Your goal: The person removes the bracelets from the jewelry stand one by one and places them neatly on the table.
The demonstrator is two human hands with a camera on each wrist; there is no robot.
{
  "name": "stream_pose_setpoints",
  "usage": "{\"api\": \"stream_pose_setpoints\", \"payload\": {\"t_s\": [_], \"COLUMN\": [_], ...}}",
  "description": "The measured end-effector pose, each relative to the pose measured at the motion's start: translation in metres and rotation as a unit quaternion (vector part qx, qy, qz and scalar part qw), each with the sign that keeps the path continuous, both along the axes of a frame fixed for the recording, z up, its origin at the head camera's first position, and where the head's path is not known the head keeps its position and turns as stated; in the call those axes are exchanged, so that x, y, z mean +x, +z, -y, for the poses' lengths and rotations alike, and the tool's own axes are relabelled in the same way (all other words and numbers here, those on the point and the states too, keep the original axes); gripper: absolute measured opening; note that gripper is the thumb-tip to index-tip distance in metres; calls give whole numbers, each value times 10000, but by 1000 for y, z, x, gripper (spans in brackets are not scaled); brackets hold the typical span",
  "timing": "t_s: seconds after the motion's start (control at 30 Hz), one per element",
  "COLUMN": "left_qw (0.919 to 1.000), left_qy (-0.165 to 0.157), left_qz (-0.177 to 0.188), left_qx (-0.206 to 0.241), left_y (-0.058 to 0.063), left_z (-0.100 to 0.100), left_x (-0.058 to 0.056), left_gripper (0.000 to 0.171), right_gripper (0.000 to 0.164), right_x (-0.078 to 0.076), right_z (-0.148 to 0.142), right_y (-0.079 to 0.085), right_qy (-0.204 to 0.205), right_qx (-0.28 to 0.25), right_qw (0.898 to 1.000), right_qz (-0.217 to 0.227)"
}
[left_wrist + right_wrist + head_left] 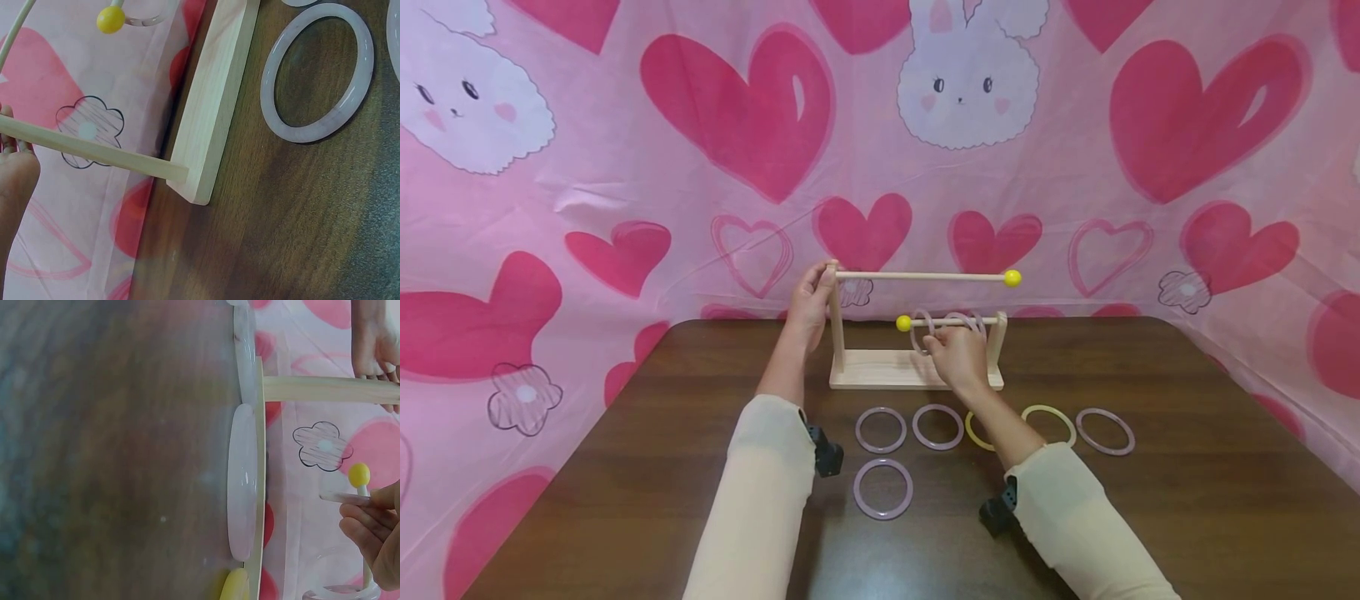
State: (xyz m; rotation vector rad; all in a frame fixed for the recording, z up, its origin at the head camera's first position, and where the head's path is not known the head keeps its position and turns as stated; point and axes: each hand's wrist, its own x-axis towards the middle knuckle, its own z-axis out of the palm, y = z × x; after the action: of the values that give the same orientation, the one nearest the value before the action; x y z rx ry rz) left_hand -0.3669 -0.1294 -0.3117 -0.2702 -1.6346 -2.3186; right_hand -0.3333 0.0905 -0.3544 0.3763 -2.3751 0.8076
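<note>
A wooden stand (880, 369) with two horizontal rods stands on the table. Its upper rod (925, 277) and its lower rod (951, 322) both end in yellow balls. My left hand (809, 310) grips the top of the tall left post (94, 149). My right hand (958, 358) pinches a pale purple bangle (344, 498) that is around the lower rod close to its yellow ball (359, 475). Further along that rod hang more pale bangles (340, 592), partly hidden behind the right hand in the head view.
In front of the stand several bangles lie flat: a purple bangle (881, 430), another purple bangle (937, 427), a yellow bangle (1049, 426) and a purple bangle (1105, 431) among them. One purple bangle (883, 489) lies nearer. The right forearm partly covers a yellow bangle (976, 433).
</note>
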Motion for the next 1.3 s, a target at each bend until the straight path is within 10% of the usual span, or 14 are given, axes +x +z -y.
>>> {"api": "stream_pose_setpoints", "payload": {"t_s": [1.3], "left_qw": [10000], "left_qy": [-42], "left_qz": [-52], "left_qx": [-12], "left_y": [0], "left_z": [0], "left_x": [-1], "left_gripper": [12], "right_gripper": [14], "right_x": [-1], "right_z": [5], "right_y": [4], "right_qy": [212], "right_qx": [-517], "right_qw": [9971], "right_qz": [526]}}
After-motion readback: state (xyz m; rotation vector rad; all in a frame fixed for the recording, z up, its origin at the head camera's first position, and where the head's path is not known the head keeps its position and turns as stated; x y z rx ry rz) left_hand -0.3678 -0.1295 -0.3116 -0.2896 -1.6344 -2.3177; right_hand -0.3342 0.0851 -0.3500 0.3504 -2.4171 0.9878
